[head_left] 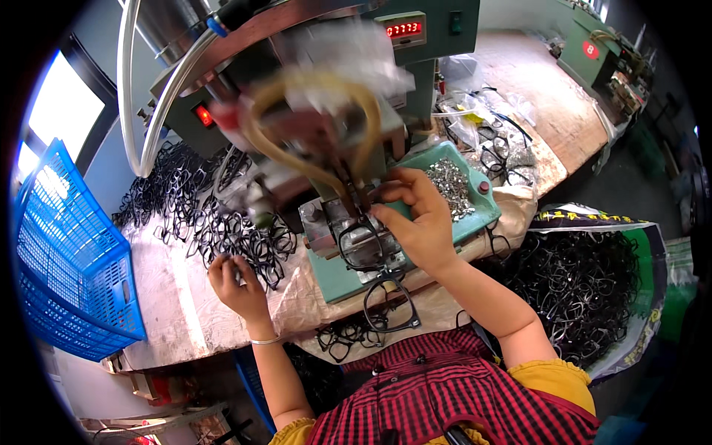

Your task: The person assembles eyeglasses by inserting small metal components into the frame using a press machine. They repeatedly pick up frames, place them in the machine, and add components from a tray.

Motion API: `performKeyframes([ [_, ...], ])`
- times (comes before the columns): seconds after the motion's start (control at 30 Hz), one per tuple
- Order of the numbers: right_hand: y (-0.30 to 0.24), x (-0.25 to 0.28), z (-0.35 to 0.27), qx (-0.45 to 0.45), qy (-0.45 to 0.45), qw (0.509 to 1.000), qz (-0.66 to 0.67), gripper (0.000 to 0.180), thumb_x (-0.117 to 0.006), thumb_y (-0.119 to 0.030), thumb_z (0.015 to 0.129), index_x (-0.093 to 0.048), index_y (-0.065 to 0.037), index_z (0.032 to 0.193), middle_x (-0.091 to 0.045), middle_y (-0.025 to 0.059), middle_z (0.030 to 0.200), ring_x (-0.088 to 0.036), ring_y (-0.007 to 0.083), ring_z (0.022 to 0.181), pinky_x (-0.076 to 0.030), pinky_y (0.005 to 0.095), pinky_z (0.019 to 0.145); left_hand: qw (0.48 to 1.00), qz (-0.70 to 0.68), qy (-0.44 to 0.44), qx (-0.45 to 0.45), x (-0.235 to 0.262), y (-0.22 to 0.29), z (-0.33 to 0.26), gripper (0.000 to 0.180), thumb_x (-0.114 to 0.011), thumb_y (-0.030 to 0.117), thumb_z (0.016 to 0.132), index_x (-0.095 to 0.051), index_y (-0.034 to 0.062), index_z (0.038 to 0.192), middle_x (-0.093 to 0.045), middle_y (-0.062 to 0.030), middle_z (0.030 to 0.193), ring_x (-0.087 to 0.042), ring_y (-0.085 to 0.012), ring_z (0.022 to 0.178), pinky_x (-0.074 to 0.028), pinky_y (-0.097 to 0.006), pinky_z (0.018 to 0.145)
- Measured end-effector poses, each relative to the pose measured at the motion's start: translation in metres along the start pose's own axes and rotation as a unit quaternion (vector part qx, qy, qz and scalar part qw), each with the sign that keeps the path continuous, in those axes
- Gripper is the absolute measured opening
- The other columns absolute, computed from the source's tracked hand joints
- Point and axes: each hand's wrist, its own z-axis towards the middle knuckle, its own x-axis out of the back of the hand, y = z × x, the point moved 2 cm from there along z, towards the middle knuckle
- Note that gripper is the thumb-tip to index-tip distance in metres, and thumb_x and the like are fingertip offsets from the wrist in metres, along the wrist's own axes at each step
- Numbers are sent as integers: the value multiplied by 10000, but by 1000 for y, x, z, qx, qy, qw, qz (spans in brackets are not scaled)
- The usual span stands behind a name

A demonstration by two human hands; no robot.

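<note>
My right hand [424,226] is at the press [352,167], thumb and fingers pinched at the upper end of a black eyeglass frame [361,268]. One rim of that frame lies over the metal fixture under the press head, and the other rim [417,322] hangs toward me past the green base [334,285]. Low over the table on the left is my left hand [241,293], its fingers curled together; what they hold, if anything, is too small to make out. Beside it spreads a pile of black eyeglass frames [248,241]. The press head is smeared by motion.
Small metal parts [450,185] fill a green tray [486,211] right of the press. A blue plastic basket [70,245] stands at far left. Close on my right, a large sack [653,285] holds many black frames [575,285]. Loose frames and plastic bags [482,122] lie behind the tray.
</note>
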Motion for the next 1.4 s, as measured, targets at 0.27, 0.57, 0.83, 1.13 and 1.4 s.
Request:
performKeyframes([
  [0.27,-40,-10,-10,-64,-24,995,77,544,-674,3,871,-458,37,1369,-709,122,1144,-651,150,1061,-475,280,946,670,-670,-173,271,24,125,13,198,-383,232,1060,-463,54,1028,-643,-223,873,-600,-218,659,-487,-296,605],
  [0.57,4,62,21,111,-17,883,-455,297,-733,-160,808,-707,-40,1079,-643,198,1244,-559,377,1247,-446,472,1053,294,-667,-515,451,-12,212,-19,229,-373,296,1073,-443,88,1006,-688,-278,834,-619,-276,500,-441,-300,380],
  [0.83,47,112,13,171,10,850,-499,166,-748,-145,775,-693,-71,913,-664,128,1176,-570,348,1241,-506,459,946,306,-656,-485,491,-14,223,-18,226,-344,279,1063,-431,94,967,-654,-224,741,-574,-239,402,-400,-256,312],
  [1.13,58,100,43,228,-45,832,-504,179,-614,-73,890,-717,-48,1034,-709,140,1082,-655,344,1068,-522,422,891,329,-663,-514,434,-11,176,-58,484,-357,463,1084,-536,15,1124,-705,-231,907,-717,-283,700,-562,-327,549],
  [1.4,72,156,-4,-92,193,977,23,263,-651,-119,957,-707,24,1171,-727,88,1016,-657,152,923,-491,272,884,888,-318,-37,330,72,58,-32,61,-656,77,970,-673,21,955,-703,-69,985,-613,-119,878,-479,-259,818],
])
